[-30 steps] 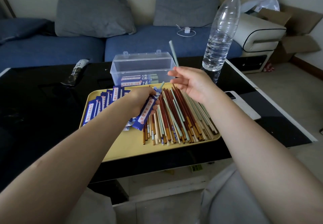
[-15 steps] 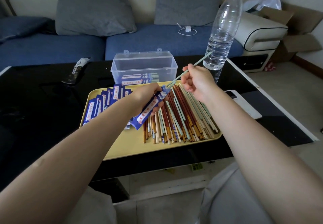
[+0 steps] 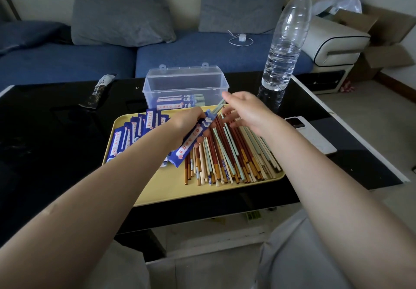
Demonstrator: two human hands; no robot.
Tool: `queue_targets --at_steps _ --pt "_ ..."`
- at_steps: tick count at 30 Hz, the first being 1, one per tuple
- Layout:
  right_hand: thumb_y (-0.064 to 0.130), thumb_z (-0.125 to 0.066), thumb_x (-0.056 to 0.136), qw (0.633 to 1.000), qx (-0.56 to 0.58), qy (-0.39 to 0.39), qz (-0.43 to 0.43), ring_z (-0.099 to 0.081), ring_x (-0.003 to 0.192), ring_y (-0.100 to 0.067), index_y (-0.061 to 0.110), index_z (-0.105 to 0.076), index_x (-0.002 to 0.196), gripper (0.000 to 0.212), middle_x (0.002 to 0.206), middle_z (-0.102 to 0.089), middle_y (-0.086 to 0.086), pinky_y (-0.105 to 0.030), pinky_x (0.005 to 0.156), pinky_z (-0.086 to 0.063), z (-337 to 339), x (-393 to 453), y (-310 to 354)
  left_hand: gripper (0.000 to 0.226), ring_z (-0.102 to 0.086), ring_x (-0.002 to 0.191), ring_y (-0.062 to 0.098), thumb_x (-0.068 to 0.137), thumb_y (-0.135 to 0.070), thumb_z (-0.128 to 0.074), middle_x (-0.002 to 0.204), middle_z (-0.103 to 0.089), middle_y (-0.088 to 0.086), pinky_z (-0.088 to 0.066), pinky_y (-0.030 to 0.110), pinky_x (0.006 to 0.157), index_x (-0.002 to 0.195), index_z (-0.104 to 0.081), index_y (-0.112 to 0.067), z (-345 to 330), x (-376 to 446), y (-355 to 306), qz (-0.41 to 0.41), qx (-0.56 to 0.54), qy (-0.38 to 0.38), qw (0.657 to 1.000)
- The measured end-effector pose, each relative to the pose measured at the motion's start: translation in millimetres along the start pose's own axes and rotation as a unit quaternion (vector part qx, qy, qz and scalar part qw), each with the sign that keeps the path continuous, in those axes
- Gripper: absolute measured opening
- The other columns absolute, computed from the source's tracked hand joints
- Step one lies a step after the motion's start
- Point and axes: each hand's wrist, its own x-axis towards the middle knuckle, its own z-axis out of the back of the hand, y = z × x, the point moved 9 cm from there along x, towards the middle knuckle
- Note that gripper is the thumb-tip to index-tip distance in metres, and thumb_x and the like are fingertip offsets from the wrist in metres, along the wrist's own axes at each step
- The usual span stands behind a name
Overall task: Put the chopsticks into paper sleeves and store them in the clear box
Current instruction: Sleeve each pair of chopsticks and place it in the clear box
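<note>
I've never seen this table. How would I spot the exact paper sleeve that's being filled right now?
Find the yellow tray on the black table, in front of the clear box. Empty blue sleeves lie fanned on its left side and loose chopsticks on its right. The sleeve being filled is the only one lifted, gripped in the left hand, with pale green chopstick ends poking from its top.

A glossy black coffee table (image 3: 56, 131) fills the middle of the room. Behind it runs a blue sofa (image 3: 67, 63) with a cream back and two grey cushions (image 3: 121, 18). At its right end sits a cream armrest (image 3: 335, 41), then open cardboard boxes (image 3: 387, 47) on the pale floor (image 3: 382, 119). Daylight is soft.
</note>
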Motion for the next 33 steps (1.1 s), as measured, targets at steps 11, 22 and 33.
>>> queue_targets --at_steps 11,22,33 --pt "0.008 -0.055 0.102 0.993 -0.043 -0.032 0.101 -0.069 0.067 0.008 0.013 -0.073 0.116 0.023 0.101 -0.070 0.002 -0.006 0.057 -0.050 -6 -8 18 0.028 -0.045 0.042 0.019 0.099 -0.018 -0.035 0.060 -0.054 0.009 -0.039 0.027 0.044 0.087 -0.056 -0.005 10 -1 1 0.023 0.007 -0.046 0.999" --pt "0.002 -0.064 0.095 0.985 0.074 0.156 0.013 -0.074 0.077 -0.022 0.002 -0.067 0.109 0.015 0.089 -0.075 -0.016 -0.025 0.066 -0.061 -39 2 26 0.029 -0.041 0.035 0.016 0.090 -0.016 -0.043 0.045 -0.052 0.003 -0.033 0.023 0.043 0.068 -0.059 -0.006 51 -20 -41 -0.015 0.253 -0.115 0.960" --pt "-0.001 -0.065 0.093 0.974 0.213 -0.077 -0.006 -0.067 0.060 -0.018 -0.004 -0.066 0.097 0.005 0.071 -0.069 -0.013 -0.022 0.057 -0.054 -9 70 45 0.050 -0.042 0.129 0.032 0.090 -0.020 -0.053 0.142 -0.047 0.013 -0.036 0.043 0.105 0.139 -0.048 -0.010 153 -18 -58 -0.131 0.388 -0.389 0.825"
